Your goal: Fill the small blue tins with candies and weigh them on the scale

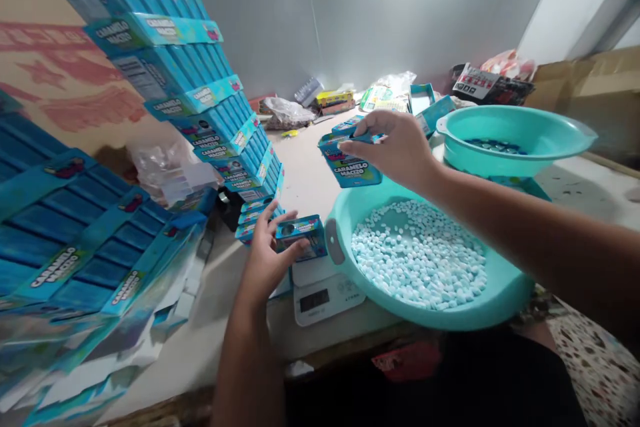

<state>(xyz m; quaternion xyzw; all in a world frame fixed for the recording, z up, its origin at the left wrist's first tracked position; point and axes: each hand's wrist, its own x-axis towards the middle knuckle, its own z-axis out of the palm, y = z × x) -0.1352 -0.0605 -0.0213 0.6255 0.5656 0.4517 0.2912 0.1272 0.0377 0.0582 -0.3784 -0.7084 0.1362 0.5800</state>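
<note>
My left hand [267, 255] grips a small blue candy box [301, 235] just above a white digital scale [324, 292]. My right hand [395, 144] is raised over the big teal basin [505, 297] and pinches the top of another blue "Caramelo Macizo" box [350, 163]. The basin is full of small white-blue candies [417, 255].
Leaning stacks of blue boxes [220, 127] rise at the left, with flat box packs [85, 253] spilling in front. A second teal basin [515, 137] sits at the right rear. Bags, packets and cardboard boxes [595, 90] crowd the back of the table near the wall.
</note>
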